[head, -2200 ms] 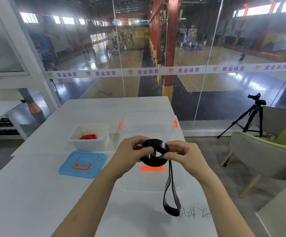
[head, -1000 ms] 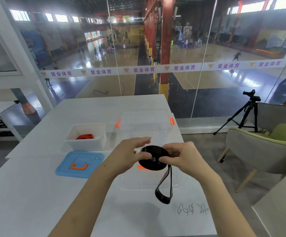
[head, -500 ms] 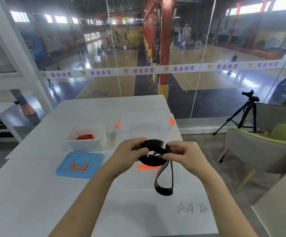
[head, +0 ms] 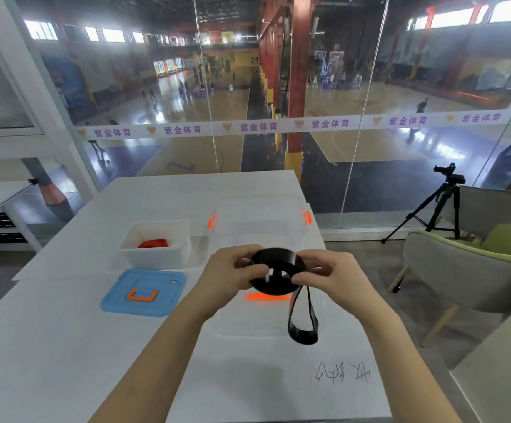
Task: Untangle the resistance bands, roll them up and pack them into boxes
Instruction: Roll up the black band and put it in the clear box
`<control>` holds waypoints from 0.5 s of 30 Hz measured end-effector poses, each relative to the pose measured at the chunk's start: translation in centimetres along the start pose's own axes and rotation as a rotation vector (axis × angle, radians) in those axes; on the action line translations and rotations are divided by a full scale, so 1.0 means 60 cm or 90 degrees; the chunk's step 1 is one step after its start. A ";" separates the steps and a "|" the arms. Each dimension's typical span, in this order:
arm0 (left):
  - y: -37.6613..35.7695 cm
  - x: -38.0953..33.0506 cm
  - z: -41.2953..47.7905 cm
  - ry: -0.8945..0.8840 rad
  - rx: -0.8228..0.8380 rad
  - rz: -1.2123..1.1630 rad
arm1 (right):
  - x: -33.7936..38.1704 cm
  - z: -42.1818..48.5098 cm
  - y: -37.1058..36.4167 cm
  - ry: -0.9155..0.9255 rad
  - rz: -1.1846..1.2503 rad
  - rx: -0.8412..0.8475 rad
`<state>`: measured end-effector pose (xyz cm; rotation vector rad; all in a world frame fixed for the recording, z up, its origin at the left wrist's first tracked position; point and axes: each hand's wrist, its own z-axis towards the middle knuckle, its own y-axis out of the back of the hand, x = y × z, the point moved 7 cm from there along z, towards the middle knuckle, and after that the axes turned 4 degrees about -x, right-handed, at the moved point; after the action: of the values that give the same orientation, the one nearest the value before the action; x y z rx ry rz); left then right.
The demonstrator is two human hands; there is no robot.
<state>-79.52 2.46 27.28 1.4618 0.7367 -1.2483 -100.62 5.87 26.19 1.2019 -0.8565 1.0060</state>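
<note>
The black band (head: 277, 274) sits at the centre of the frame, held in the air above the table (head: 65, 361). Most of it is wound into a flat coil, and a short loose loop (head: 303, 329) hangs below the coil's right edge, its bottom low over the tabletop; whether it touches I cannot tell. The step in hand looks like rolling: the untangling of this band seems done, and only the hanging loop is left to wind on.

The next move calls for turning the coil so the loop is drawn up flat onto it, with enough pinch that the wound layers do not spring loose, and then setting the roll into a box.

The left hand (head: 229, 276) comes in from the lower left, its fingers curled over the coil's far rim and its thumb pressed to the near face. The right hand (head: 330, 276) mirrors it from the lower right, its thumb and fingers pinching the coil where the loop leaves it.

Under the hands lies a clear piece with an orange handle (head: 266, 297), probably a lid, though the glare makes it hard to be sure. Just beyond it stands a clear box (head: 260, 209) with orange clips. At centre left a white box (head: 156, 257) holds a rolled red band (head: 153, 243), with a blue lid (head: 144, 306) lying just in front of it.
</note>
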 end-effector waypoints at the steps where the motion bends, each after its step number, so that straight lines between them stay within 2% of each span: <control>1: 0.001 0.000 -0.002 0.011 -0.010 -0.057 | -0.002 -0.001 0.004 -0.001 0.015 -0.009; 3: 0.000 0.001 -0.006 0.025 -0.013 -0.119 | -0.005 -0.004 0.011 0.001 0.041 -0.029; 5: -0.004 0.007 -0.007 0.038 0.015 -0.107 | -0.003 -0.005 0.014 0.006 0.035 -0.034; 7: -0.001 0.016 -0.004 0.035 0.042 -0.033 | -0.002 -0.008 0.011 0.006 0.014 -0.018; 11: 0.000 0.010 0.000 0.003 0.009 0.103 | -0.002 -0.010 -0.002 0.004 -0.047 0.026; 15: -0.021 -0.006 -0.002 -0.046 0.024 0.281 | 0.001 -0.008 -0.019 0.019 -0.101 0.040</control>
<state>-80.73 2.98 27.21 1.4996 0.3171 -0.9711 -99.55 6.28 25.78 1.2836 -0.6991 0.9258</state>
